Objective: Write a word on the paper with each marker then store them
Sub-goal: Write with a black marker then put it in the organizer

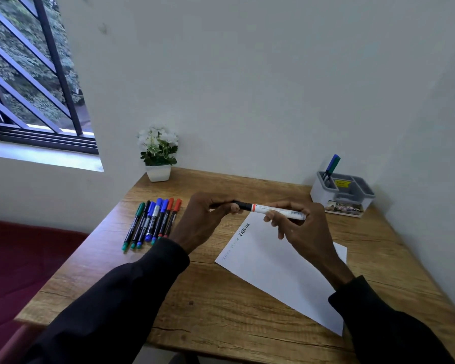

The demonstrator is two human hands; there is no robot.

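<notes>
Mid-frame, above the paper (286, 274), the left hand (206, 219) is pinching the black cap (243, 205) of the marker (260, 208), fingers curled tight, while the right hand (300, 227) is clamping its white barrel (294, 213). A jerky pull risks the tip smearing fingers or streaking the paper.

Grainy wooden table (221, 298) — matt white paper (279, 271), glossy plastic marker (273, 209)

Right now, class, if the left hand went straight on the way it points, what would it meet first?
Likely the right hand, holding the same marker that the left hand grips; depth is unclear.
</notes>
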